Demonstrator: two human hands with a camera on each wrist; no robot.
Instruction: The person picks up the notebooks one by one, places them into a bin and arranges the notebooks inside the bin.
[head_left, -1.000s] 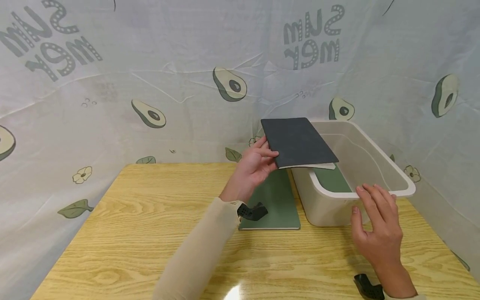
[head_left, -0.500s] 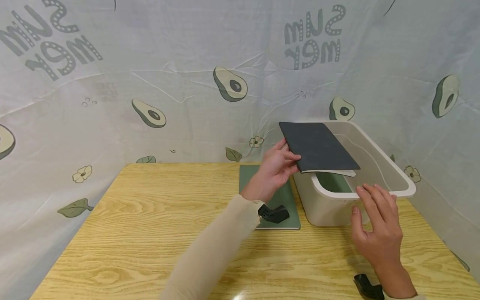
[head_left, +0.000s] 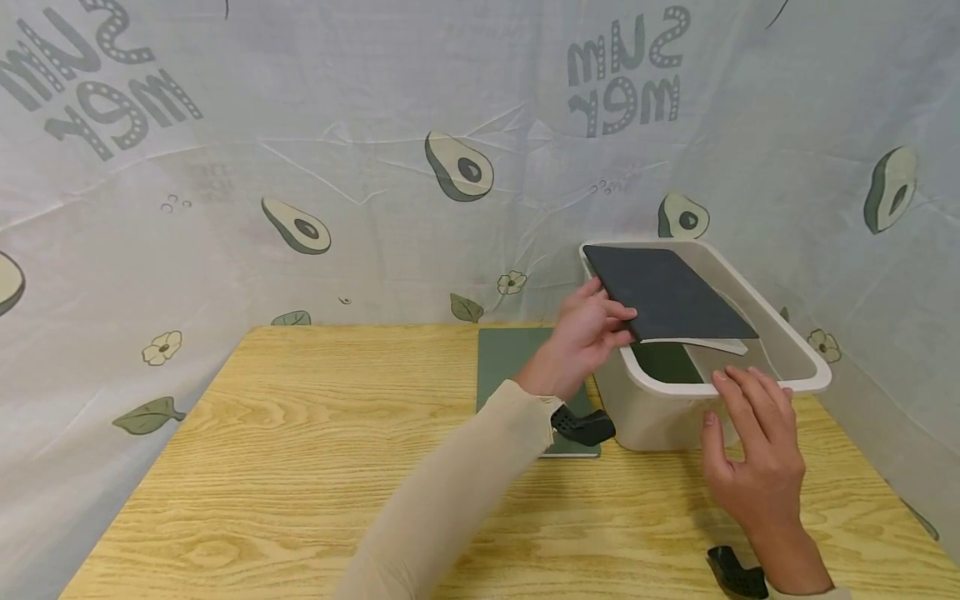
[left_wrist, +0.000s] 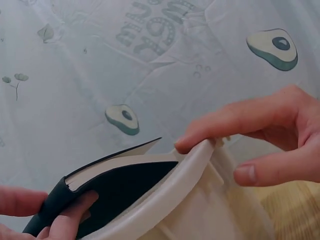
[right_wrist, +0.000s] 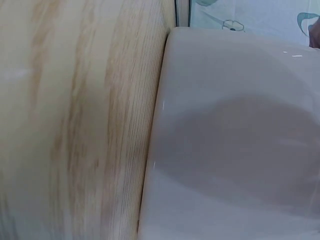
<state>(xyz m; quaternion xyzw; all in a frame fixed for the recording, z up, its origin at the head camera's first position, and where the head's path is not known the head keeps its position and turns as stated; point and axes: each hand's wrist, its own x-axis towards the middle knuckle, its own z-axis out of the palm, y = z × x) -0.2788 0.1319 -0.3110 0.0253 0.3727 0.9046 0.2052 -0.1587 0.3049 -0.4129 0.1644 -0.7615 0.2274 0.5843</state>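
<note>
My left hand grips a black notebook by its near left edge and holds it tilted over the open top of a white plastic bin. In the left wrist view my fingers pinch the black notebook just above the bin's rim. My right hand rests with straight fingers on the bin's near rim, thumb against the outer wall. A green notebook lies in the bin's bottom. Another green notebook lies flat on the table left of the bin.
The wooden table is backed on all sides by an avocado-print cloth. The bin stands at the table's right rear. The right wrist view shows only the bin's wall and the table top.
My left hand has carried the black notebook rightward, from above the green notebook on the table to over the bin. My right hand has stayed on the rim.
</note>
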